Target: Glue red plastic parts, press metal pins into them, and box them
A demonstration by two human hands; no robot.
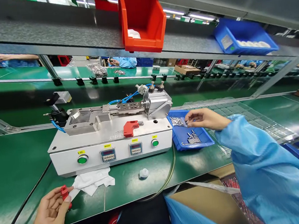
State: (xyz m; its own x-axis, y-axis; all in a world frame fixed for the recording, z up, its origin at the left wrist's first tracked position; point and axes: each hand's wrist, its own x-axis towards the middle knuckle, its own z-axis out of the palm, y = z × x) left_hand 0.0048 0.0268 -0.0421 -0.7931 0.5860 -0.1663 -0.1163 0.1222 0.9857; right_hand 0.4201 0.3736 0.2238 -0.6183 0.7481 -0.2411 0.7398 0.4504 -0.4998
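My left hand [49, 213], at the front left of the bench, is closed on a small red plastic piece [64, 192] held between fingers and thumb. Just behind it lies a crumpled white cloth [95, 180]. My right hand [200, 118] is over the blue tray [177, 141], fingertips pinched beside a clear bag of small metal parts [178, 121]; what they hold, if anything, I cannot make out. Several metal pins [193, 137] lie loose in the tray. A red pistol-shaped handle with metal prongs [131, 128] rests on top of the bench machine [110, 140].
A small white bottle cap-like piece [144, 173] and a clear hose [171, 171] lie before the machine. Clear plastic trays [229, 113] spread behind my right arm. A red bin [145, 42] and a blue bin [248, 42] sit on the shelf above. Co-workers' arms show beyond.
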